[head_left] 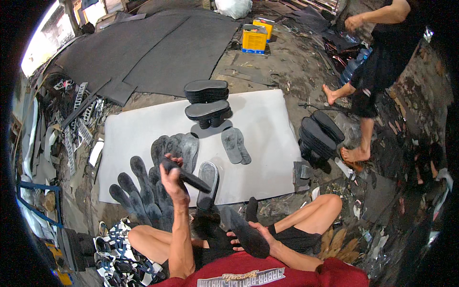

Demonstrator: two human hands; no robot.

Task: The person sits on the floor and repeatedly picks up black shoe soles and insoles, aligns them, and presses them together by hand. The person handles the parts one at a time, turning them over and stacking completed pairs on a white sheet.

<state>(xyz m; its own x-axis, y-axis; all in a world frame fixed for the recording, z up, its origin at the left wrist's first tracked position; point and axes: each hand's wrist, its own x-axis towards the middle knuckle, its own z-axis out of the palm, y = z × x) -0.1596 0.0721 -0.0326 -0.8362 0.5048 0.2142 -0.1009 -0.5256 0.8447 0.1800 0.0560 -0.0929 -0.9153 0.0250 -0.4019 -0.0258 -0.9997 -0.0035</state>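
Raised over the front of the white sheet, my left hand is closed around a thick black sole, seen nearly edge-on. My right hand, close to my lap, grips a long dark-grey shoe sole by its edge, with fingers underneath it. Another sole with a dark rim lies on the sheet just beyond the left-hand one. Several grey soles are fanned out and overlapping to the left of my left hand. Two more soles lie overlapped near the sheet's middle.
Stacks of black soles stand at the sheet's far edge and beyond its right side. A barefoot person is at right. Black sheeting and yellow tins are behind; a pile of straps lies by my left knee.
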